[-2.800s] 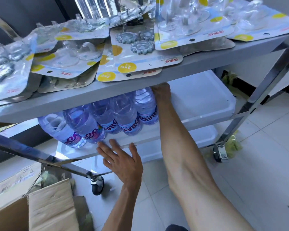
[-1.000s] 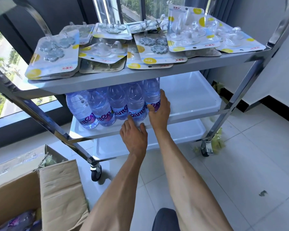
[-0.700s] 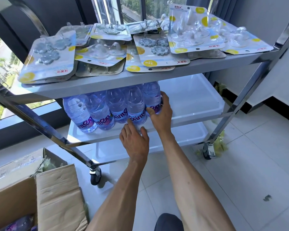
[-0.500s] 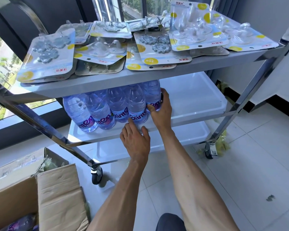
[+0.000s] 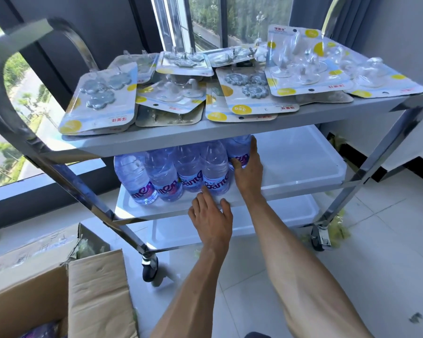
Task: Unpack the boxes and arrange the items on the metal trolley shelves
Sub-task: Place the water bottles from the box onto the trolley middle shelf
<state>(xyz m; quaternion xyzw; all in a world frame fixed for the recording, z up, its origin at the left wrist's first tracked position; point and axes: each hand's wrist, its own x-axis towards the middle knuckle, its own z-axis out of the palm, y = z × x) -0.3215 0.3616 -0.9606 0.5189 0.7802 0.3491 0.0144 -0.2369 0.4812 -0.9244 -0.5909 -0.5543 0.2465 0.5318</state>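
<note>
Sunlit trolley [image 5: 230, 135]: right hand [image 5: 248, 170], flat-fingered, has nudged the bottle row [image 5: 181, 169] tighter while left hand [image 5: 211, 215] stays spread on the middle shelf edge [image 5: 291, 187].

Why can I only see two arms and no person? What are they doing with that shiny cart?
The camera sits on the person's head and looks down, so you see only their own arms and hands. The cart is a metal trolley with three shelves. The top shelf is covered with flat packs of hooks. On the middle shelf a row of water bottles stands at the left end. The right hand lies with straight fingers against the rightmost bottle. The left hand rests open at the shelf's front edge, fingertips at a bottle's base. Neither hand is gripping anything. An open cardboard box waits on the floor at the lower left.
</note>
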